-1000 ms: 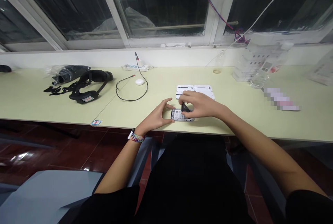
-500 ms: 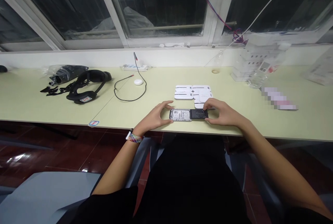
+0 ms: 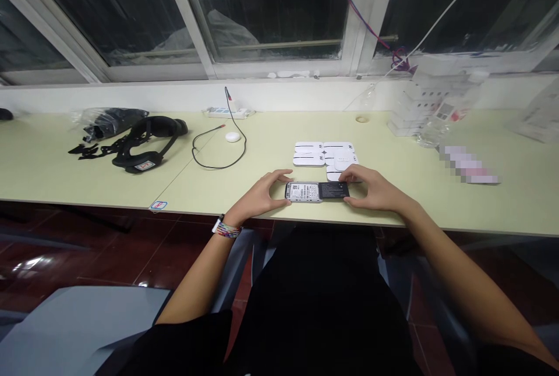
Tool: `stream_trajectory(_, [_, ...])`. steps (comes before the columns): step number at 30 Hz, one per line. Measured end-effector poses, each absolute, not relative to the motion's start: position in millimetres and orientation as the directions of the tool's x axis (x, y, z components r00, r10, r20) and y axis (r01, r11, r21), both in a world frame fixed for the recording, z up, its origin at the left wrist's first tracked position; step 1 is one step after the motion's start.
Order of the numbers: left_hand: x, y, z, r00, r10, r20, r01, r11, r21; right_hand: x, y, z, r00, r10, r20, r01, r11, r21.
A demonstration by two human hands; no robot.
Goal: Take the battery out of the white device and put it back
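A small flat device (image 3: 317, 191) lies near the front edge of the pale green table (image 3: 87, 172). Its left half is silver with a white label and its right half is black. My left hand (image 3: 262, 195) pinches the device's left end between thumb and fingers. My right hand (image 3: 371, 190) holds its right end the same way. Just behind the device lie three white flat covers (image 3: 325, 155), two side by side and one partly under my right fingers.
A black headset with straps (image 3: 146, 140) and a plastic bag (image 3: 109, 120) lie at the left. A black cable (image 3: 218, 149), a white puck (image 3: 233, 137) and a power strip (image 3: 227, 113) are behind. White boxes in clear wrap (image 3: 432, 108) stand at the back right.
My right hand left the middle of the device, where it held a small black piece, and now grips the right end. The black half lies flat in line with the silver half.
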State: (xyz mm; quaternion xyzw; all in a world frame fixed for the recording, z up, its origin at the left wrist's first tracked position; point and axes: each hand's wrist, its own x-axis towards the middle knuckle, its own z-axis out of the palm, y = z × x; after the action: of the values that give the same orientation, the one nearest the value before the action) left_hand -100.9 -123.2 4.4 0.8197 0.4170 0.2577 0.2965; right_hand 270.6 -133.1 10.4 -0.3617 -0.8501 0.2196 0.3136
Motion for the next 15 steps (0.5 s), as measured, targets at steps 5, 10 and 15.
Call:
stream_trajectory(5, [-100.4, -124.5, 5.2, 0.515, 0.842, 0.163, 0.541, -0.467, 0.700, 270.4, -133.2, 9.6, -0.536, 0.756, 0.375, 0.484, 0.639, -0.597])
stream_trajectory(10, [-100.5, -124.1, 4.8, 0.515, 0.841, 0.165, 0.547, -0.471, 0.692, 269.7, -133.3, 9.9, -0.534, 0.757, 0.376, 0.483, 0.638, -0.599])
stream_trajectory(15, [-100.0, -123.6, 5.1, 0.515, 0.841, 0.165, 0.550, -0.472, 0.689, 270.0, -133.1, 9.4, -0.537, 0.757, 0.372, 0.480, 0.637, -0.603])
